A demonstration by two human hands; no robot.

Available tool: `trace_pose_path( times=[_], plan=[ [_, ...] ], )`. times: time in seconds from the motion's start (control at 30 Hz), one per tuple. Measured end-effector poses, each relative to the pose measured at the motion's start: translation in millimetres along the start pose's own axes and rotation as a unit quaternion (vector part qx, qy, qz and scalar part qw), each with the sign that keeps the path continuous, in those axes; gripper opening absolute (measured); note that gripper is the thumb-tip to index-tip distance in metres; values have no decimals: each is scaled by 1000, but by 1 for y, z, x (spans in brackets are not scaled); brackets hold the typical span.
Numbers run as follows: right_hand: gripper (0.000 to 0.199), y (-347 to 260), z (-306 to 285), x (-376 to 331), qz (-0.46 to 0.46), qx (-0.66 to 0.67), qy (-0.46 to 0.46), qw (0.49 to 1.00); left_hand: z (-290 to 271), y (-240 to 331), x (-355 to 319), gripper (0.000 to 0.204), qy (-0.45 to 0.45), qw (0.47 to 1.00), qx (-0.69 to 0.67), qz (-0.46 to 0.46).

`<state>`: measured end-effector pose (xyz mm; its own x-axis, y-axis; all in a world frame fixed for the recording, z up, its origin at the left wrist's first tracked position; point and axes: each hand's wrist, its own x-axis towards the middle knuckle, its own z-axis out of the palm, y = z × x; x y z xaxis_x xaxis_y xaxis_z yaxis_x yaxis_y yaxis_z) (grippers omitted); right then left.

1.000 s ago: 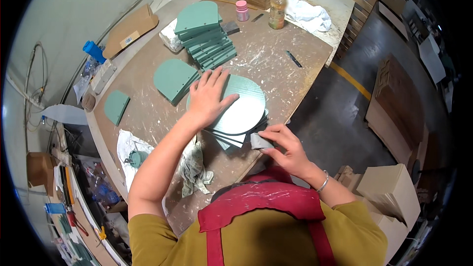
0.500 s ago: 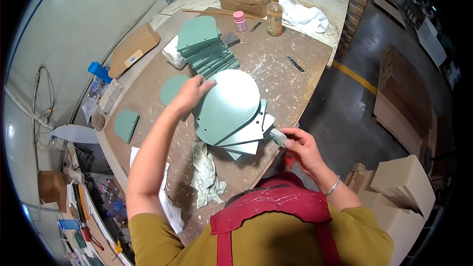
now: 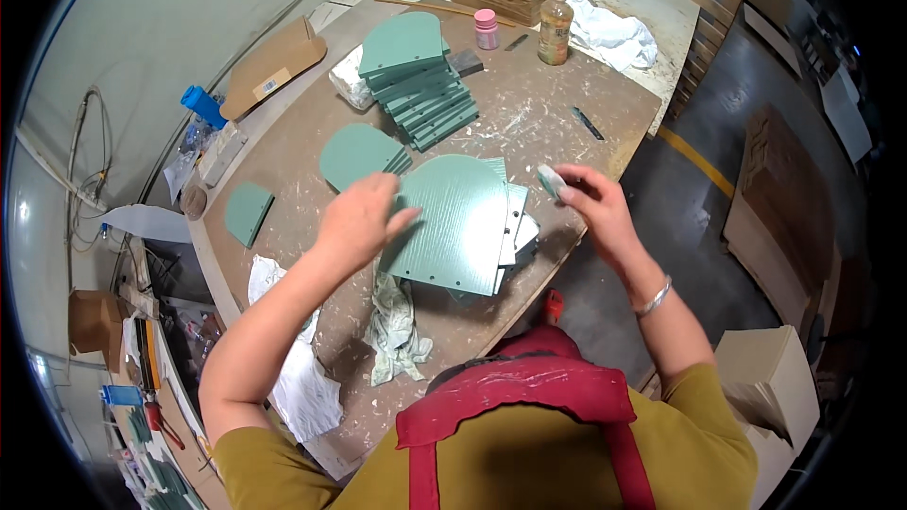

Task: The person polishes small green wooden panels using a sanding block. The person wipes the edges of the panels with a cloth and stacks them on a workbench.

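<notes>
A green arch-shaped panel [image 3: 460, 222] is held at its left edge by the left hand [image 3: 359, 222], the fingers closed on the edge, so that it stands tilted above a small pile of similar panels [image 3: 518, 236] near the front edge of the worktable [image 3: 539, 123]. A small pale pad [image 3: 550, 179], probably a sanding block or a cloth, is pinched between the fingers of the right hand [image 3: 595, 208], just beside the upper right corner of the panel. For a good result, the panel should be kept steady and supported by the pile below, and the pad should be passed evenly along the edge. A taller stack of green panels [image 3: 420, 85] is seen further back, and a crumpled rag [image 3: 397, 326] lies near.
</notes>
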<state>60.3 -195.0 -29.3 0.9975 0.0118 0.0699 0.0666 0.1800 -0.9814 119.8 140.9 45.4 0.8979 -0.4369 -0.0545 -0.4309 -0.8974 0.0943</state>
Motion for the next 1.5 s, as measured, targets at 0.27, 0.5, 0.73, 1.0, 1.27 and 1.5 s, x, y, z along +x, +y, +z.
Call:
trace_pose_path(
  times=[0.27, 0.5, 0.73, 1.0, 1.27, 1.5],
  plan=[
    [28, -30, 21, 106, -85, -220, -215, 948, 43, 25, 5, 66, 64, 983, -37, 167],
    [28, -16, 7, 99, -102, -258, -272, 921, 42, 30, 5, 67, 49, 988, -50, 138],
    [29, -39, 16, 83, -107, -283, -223, 927, 47, 27, 4, 68, 60, 986, -64, 144],
    [34, -32, 18, 51, -158, -382, -224, 883, 51, 26, 3, 67, 79, 982, -93, 142],
    [36, -28, 35, 54, -113, -319, -127, 932, 53, 29, 4, 66, 86, 985, -69, 131],
    [34, -23, 45, -7, -103, -341, -68, 932, 56, 30, 2, 65, 102, 985, -75, 117]
  ],
)
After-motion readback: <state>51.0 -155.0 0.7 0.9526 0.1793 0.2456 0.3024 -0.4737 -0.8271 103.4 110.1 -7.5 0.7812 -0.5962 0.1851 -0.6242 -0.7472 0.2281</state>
